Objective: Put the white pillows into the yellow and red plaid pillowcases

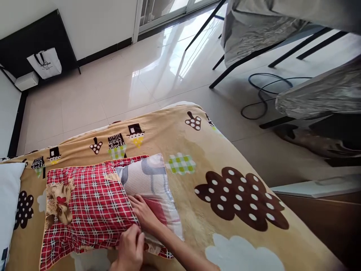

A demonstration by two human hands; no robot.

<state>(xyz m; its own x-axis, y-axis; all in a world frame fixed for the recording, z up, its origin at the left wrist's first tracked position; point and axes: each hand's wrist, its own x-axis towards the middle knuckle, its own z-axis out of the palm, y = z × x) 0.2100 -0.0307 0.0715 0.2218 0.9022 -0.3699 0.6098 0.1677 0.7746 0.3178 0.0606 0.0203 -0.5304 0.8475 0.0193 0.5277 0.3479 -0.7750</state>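
Observation:
A red plaid pillowcase [97, 199] with a bear print lies on the bed. A pale pillow [146, 177] with grey-blue and red patches is partly inside it, its right end sticking out of the opening. My left hand [131, 244] is closed in a pinch on the near edge of the pillowcase opening. Across the exposed pillow reaches my right hand [143, 212]. Its fingers are stretched out and lie against the pillow beside the edge of the case; the fingertips are close to that edge.
A tan patterned blanket [180, 203] covers the bed. Part of a white pillow [9, 207] shows at left. Beyond the bed are a white bag [46, 64] by a black panel, covered chairs [248, 41] and a dark cable [262, 96] on the tiled floor.

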